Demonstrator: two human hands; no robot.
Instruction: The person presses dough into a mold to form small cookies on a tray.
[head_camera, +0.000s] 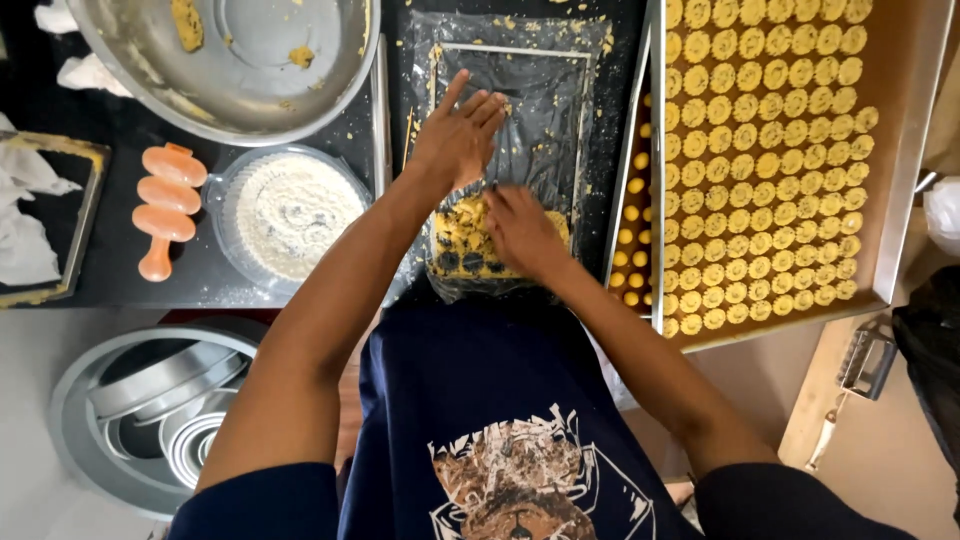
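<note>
The left hand (458, 135) is hovering flat, fingers spread, over the plastic sheet (520, 90) — the right hand (520, 230) is pressing the yellow dough (462, 240) (fingers together) beside the cookie tray (905, 150).

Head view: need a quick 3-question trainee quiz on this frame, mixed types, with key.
1. True or false: the baking tray holds rows of round yellow cookies.
2. What does the right hand rest on? A) metal mixing bowl B) yellow dough sheet C) orange mould
3. Fill in: the left hand hovers flat over the clear ___ sheet.

Key: 1 true; 2 B; 3 plastic
</note>
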